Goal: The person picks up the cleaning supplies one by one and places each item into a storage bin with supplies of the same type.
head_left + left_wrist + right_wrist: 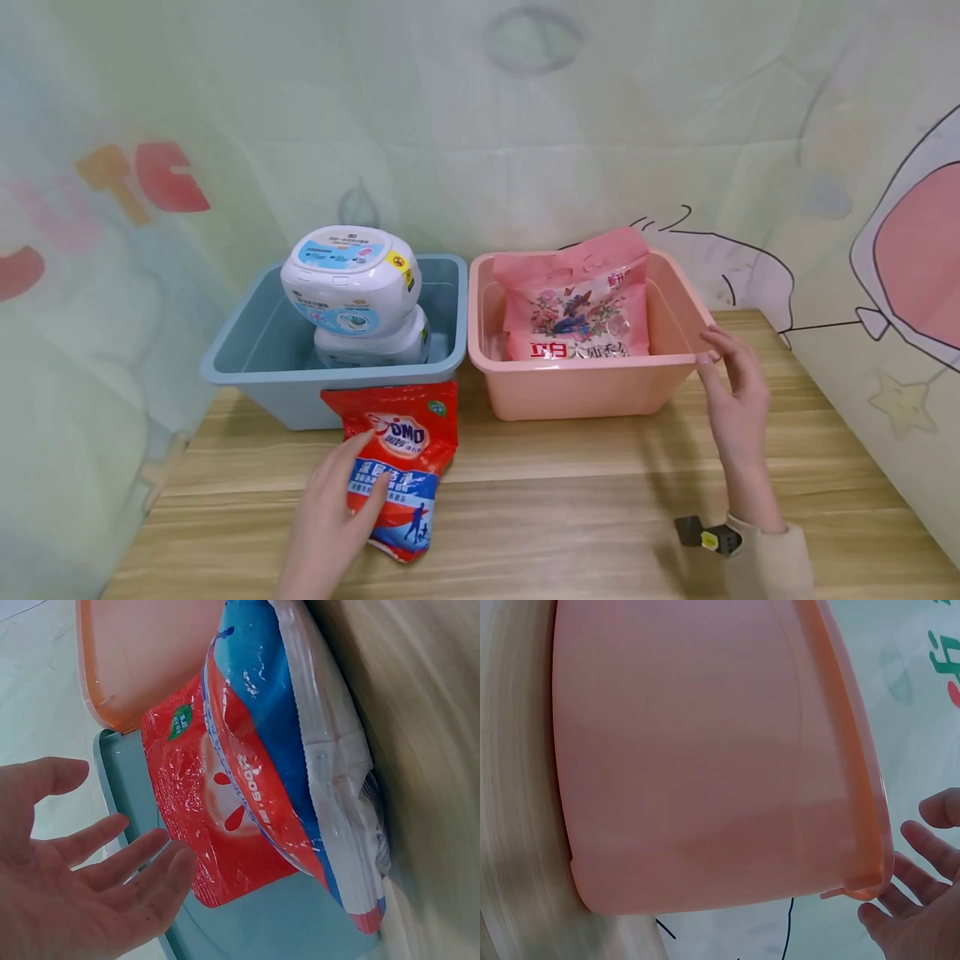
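Observation:
A red and blue OMO detergent bag [401,467] leans against the front of the blue basin [262,379], its lower end on the table. My left hand [333,508] is over the bag's left side; in the left wrist view its fingers [142,870] are spread and nothing is in them. At the front right corner of the pink basin [577,392] is my right hand [738,400]. Its fingertips are right at the rim, loosely bent, as the right wrist view shows too. Inside the pink basin stands a pink detergent bag [577,304], its lower part hidden by the front wall.
Two white tubs with blue labels are stacked in the blue basin, the upper tub [352,279] rising above the rim. Both basins stand side by side on the wooden table [555,517], close to a printed cloth backdrop [450,167].

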